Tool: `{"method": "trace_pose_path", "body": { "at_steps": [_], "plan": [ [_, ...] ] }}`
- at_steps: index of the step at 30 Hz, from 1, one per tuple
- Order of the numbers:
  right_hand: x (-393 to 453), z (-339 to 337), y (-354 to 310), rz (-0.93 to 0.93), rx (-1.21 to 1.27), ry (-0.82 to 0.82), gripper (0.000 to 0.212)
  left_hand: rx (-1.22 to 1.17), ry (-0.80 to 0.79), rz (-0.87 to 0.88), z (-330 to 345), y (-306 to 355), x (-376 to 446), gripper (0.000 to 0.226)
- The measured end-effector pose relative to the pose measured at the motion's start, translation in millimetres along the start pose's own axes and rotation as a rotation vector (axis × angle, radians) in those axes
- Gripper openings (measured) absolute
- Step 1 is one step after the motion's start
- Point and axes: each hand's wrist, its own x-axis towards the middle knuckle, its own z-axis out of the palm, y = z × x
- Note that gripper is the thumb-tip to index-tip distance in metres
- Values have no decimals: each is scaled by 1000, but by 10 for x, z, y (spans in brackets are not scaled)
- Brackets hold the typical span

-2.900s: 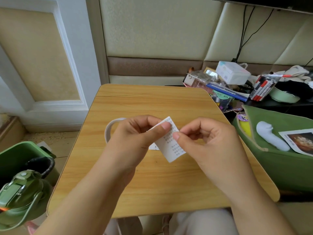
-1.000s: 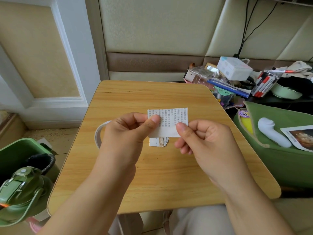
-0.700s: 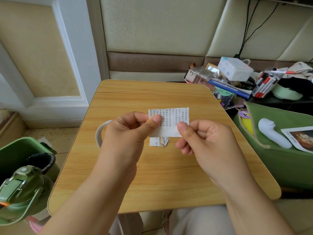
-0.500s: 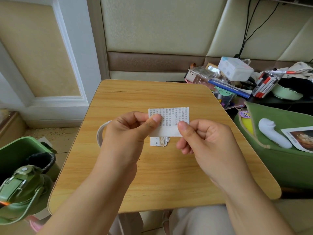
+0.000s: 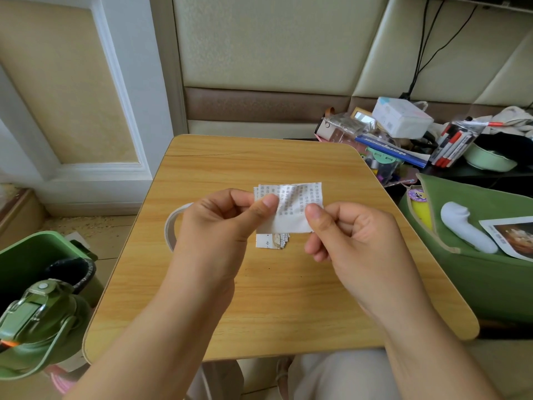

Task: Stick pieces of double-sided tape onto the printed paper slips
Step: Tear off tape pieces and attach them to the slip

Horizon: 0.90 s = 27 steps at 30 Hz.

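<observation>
left hand (image 5: 219, 226) pinches the slip (image 5: 291, 207) at its left edge, thumb tip on the printed face, other fingers curled behind. right hand (image 5: 354, 243) pinches the slip's lower right corner between thumb and forefinger, remaining fingers curled loosely under. slip held up above the table (image 5: 259, 313), roughly flat-on to the camera, print on the upper part, blank white band along the bottom; slight crease or sheen near the top middle. can't tell whether tape is on it.

directly below the slip, on the table, lies a small stack (image 5: 272, 241) of more slips, fanned at its right edge. a white tape roll (image 5: 173, 223) lies on the table behind the left hand, mostly hidden by it.

left of the table: green bin (image 5: 37, 255) and a green bottle (image 5: 37, 321) on the floor. right of the table: green bag (image 5: 476, 269) with a white object (image 5: 464, 229) and a photo (image 5: 510, 238) on it. behind that, clutter with a white box (image 5: 401, 116) and markers (image 5: 452, 145).
</observation>
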Motion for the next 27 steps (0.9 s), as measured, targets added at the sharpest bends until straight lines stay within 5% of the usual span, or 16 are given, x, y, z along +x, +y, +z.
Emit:
{"method": "trace_pose_path", "body": {
  "at_steps": [22, 27],
  "plan": [
    [109, -81, -65, -73, -64, 47, 26, 58, -213, -3, -11, 26, -44, 9],
    [97, -58, -77, -42, 14, -11, 5, 113, -193, 30, -13, -29, -10, 16]
  ]
}}
